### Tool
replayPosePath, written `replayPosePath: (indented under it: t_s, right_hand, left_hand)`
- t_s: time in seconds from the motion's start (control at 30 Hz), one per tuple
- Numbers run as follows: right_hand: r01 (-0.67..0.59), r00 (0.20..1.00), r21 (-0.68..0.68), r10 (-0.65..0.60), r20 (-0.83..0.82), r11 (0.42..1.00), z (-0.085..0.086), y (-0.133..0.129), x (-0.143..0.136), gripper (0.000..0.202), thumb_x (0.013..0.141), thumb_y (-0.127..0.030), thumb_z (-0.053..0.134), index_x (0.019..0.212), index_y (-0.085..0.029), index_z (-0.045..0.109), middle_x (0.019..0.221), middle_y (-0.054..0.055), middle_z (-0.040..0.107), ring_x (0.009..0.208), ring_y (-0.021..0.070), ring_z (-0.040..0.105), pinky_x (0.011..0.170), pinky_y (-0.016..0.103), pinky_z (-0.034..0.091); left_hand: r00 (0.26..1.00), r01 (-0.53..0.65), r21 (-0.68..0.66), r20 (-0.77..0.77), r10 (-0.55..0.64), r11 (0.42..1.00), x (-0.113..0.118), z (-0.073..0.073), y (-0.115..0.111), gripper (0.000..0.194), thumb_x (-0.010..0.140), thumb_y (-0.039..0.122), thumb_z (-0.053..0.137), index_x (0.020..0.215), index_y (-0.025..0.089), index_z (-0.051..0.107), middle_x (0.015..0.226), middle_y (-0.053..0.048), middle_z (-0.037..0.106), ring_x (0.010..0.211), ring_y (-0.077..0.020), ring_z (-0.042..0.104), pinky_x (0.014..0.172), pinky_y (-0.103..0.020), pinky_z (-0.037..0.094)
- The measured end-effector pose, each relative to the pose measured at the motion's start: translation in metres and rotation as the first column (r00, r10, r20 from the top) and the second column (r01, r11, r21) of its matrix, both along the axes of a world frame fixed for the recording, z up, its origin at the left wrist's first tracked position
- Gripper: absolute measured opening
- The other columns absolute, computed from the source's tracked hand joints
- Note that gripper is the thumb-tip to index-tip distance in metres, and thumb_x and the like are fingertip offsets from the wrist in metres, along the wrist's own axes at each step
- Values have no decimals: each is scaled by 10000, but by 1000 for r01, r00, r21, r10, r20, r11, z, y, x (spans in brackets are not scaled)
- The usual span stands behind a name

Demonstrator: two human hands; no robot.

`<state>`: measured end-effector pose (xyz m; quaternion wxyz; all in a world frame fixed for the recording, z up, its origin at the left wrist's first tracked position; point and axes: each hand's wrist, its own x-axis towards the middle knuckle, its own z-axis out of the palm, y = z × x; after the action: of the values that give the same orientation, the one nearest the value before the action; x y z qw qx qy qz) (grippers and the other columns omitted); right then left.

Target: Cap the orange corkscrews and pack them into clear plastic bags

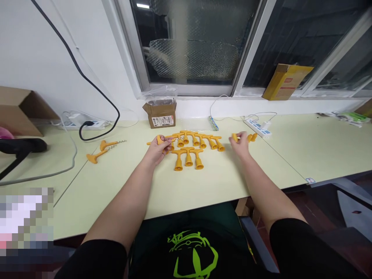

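My left hand (pixel 158 151) is closed around a corkscrew (pixel 159 140) with a yellow handle, its metal spiral pointing to the right. Over at the right, my right hand (pixel 240 144) pinches a small yellow plastic piece (pixel 235 137), partly covered by the fingers. Just beyond that hand lie more yellow pieces (pixel 253 137). Between the hands, several yellow T-handled corkscrews with bell-shaped sleeves (pixel 202 141) lie in a row, some overlapping. Three more, including a middle one (pixel 188 157), lie nearer to me. Two corkscrews with bare spirals (pixel 97 155) rest at the left.
A small open cardboard box (pixel 161 116) stands against the wall. White power strips (pixel 258 128) and cables lie along the back of the table (pixel 186 192). A black cable (pixel 100 93) hangs at the left, near a larger carton (pixel 17 110). A yellow box (pixel 286 82) leans at the window.
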<state>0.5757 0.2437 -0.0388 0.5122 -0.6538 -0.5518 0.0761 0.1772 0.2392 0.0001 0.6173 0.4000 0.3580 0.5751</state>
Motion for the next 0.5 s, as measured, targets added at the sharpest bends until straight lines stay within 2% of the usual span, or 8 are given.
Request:
replayPosePath:
  t_s: [0.07,0.13,0.2,0.27,0.4,0.5]
  right_hand:
    - [-243,964,-56,235,-127,968,12,1,-45,362,772,-441,667,1037,-238,528,774,-34,535,617,154,498,612,313,471]
    - [-512,845,-61,490,-212,857,23,1,-83,332,759,-419,710,1005,-233,589,766,-35,554,633,147,531,629,304,488]
    - [-684,692,-31,635,-344,728,33,0,-112,335,775,-412,715,1044,-237,617,826,-23,608,689,151,602,686,313,526]
    - [-743,598,19,677,-429,669,39,-1,-131,334,777,-393,711,1064,-241,631,873,-17,639,724,152,639,751,328,551]
    - [-746,534,96,677,-505,660,36,-4,-150,339,752,-381,727,1047,-245,633,928,-4,657,742,154,634,797,356,584]
    - [-779,483,112,705,-519,617,29,-7,-153,367,750,-397,742,1065,-249,628,1072,22,670,792,160,640,821,367,596]
  left_hand:
    - [999,20,16,-37,-20,1000,1,-1,-2,574,584,195,937,845,212,426,977,-20,728,641,-54,607,648,-210,509]
    - [998,34,28,-56,-33,999,2,-3,-4,596,581,218,954,852,215,423,984,-28,740,686,-71,647,714,-235,544]
    - [998,40,42,-58,-37,998,1,-6,-4,610,579,240,968,860,216,427,998,-49,754,775,-96,691,782,-250,562]
    - [998,35,53,-54,-32,998,1,-8,-4,625,571,258,979,868,216,431,994,-62,762,838,-117,714,818,-261,569]
    - [998,32,54,-46,-30,998,5,-11,-2,631,573,275,986,893,219,446,979,-55,762,882,-141,732,839,-280,579]
    - [998,32,64,-48,-29,997,9,-10,-2,621,584,273,979,902,224,448,975,-45,762,867,-144,735,855,-303,587]
